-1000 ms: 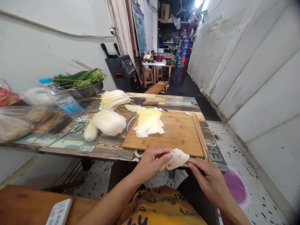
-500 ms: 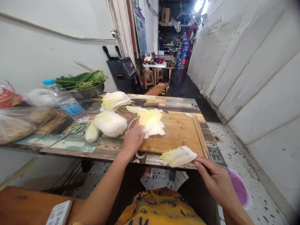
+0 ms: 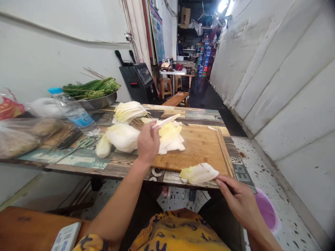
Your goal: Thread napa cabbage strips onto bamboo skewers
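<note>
My left hand (image 3: 148,143) is closed on a pale cabbage leaf (image 3: 169,120), lifted above a pile of loose cabbage leaves (image 3: 171,137) on the wooden cutting board (image 3: 204,146). In my right hand (image 3: 237,195) a thin skewer (image 3: 193,157) is pinched near its end. Pieces of cabbage leaf (image 3: 200,173) are threaded on that skewer, over the table's front edge. Left of my left hand lie a whole cabbage (image 3: 123,137) and a smaller piece of cabbage (image 3: 103,147). Behind them rests a stack of skewered cabbage (image 3: 129,111).
Bare skewers (image 3: 224,151) lie along the board's right edge. To the left are scissors (image 3: 85,143), a water bottle (image 3: 75,113), plastic bags (image 3: 28,137) and a metal bowl (image 3: 101,101) of skewered greens. A purple basin (image 3: 267,209) stands on the floor at right.
My left hand has picked a cabbage leaf off the pile and raised it slightly. My right hand holds the skewer in nearly the same place.
</note>
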Action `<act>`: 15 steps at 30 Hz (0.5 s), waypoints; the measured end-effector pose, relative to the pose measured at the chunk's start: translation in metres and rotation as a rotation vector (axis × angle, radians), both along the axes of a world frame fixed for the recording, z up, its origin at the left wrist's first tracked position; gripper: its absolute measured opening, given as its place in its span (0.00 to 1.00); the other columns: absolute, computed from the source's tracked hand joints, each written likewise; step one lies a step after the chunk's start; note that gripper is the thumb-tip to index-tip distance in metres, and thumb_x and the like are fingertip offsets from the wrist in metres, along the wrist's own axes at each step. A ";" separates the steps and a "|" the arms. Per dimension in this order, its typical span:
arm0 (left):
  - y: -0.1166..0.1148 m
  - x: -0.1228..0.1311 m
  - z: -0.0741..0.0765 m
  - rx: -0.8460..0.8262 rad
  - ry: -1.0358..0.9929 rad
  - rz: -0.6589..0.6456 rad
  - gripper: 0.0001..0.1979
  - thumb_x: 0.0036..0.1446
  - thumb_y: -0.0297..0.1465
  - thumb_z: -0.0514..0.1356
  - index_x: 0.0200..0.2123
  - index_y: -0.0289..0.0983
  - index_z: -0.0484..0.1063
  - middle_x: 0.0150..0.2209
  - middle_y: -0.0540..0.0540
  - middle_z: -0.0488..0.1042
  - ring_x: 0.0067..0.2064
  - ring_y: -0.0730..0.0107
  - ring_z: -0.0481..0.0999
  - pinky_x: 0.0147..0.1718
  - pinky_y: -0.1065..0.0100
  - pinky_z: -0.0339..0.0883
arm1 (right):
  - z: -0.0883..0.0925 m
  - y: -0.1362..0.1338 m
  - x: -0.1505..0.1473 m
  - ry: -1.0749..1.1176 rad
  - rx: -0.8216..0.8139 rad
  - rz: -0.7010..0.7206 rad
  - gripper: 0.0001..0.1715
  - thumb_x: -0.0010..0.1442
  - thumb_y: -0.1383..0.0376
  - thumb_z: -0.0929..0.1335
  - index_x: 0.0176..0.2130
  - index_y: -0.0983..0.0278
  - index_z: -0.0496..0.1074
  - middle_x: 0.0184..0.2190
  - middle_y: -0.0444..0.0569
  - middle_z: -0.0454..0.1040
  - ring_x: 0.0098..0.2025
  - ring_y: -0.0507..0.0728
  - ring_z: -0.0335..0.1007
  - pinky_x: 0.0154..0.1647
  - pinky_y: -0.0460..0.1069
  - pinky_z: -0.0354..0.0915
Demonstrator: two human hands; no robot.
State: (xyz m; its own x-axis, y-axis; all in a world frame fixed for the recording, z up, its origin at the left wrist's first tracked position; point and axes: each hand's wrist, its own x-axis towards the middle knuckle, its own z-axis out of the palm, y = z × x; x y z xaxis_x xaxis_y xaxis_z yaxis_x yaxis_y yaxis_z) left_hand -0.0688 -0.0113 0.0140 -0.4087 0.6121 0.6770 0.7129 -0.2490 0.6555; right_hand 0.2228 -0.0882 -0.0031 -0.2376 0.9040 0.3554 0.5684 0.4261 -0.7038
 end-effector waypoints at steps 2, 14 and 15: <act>-0.003 0.007 0.011 0.054 -0.112 -0.099 0.10 0.60 0.34 0.55 0.44 0.36 0.65 0.49 0.39 0.74 0.40 0.66 0.79 0.28 0.70 0.74 | 0.001 -0.001 0.000 0.006 0.020 -0.018 0.13 0.62 0.61 0.65 0.37 0.63 0.78 0.36 0.50 0.81 0.36 0.57 0.78 0.35 0.46 0.72; -0.053 0.031 0.025 -0.173 -0.389 -0.595 0.09 0.52 0.34 0.64 0.37 0.37 0.73 0.33 0.48 0.75 0.35 0.69 0.74 0.37 0.70 0.69 | 0.007 -0.005 0.002 0.068 0.101 -0.075 0.11 0.60 0.62 0.66 0.36 0.62 0.79 0.34 0.49 0.82 0.33 0.58 0.79 0.33 0.47 0.74; -0.055 0.033 0.025 -0.228 -0.456 -0.673 0.08 0.53 0.34 0.63 0.36 0.37 0.74 0.32 0.48 0.75 0.36 0.69 0.74 0.37 0.70 0.69 | 0.008 -0.006 0.002 0.065 0.091 -0.057 0.11 0.60 0.63 0.66 0.36 0.62 0.79 0.34 0.49 0.82 0.33 0.57 0.79 0.33 0.47 0.74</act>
